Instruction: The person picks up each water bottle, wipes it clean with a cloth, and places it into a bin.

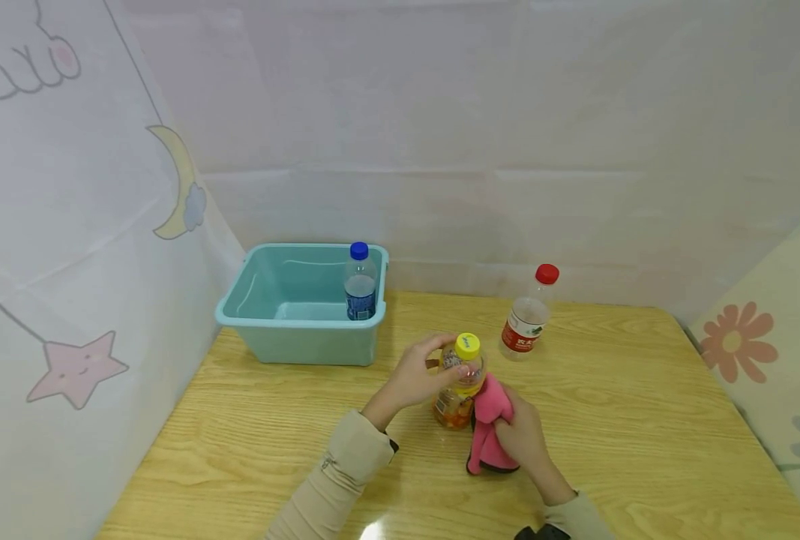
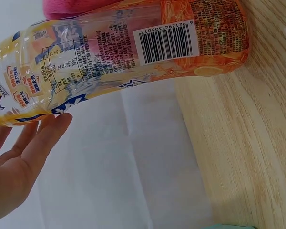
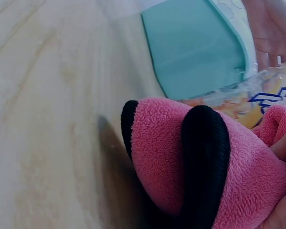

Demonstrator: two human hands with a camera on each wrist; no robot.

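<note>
A clear plastic drink bottle with a yellow cap stands near the middle of the table, its printed label and barcode facing the left wrist view. My left hand holds it around the upper part, thumb on the near side. In my right hand is a bunched pink cloth with black edging, gripped against the bottle's right side. The right wrist view shows the folded cloth up close, covering part of the bottle.
A light blue plastic basin stands at the back left, holding a blue-capped water bottle. Behind and right of my hands, a red-capped bottle leans slightly in view on the wooden table. White printed sheets hang around the table.
</note>
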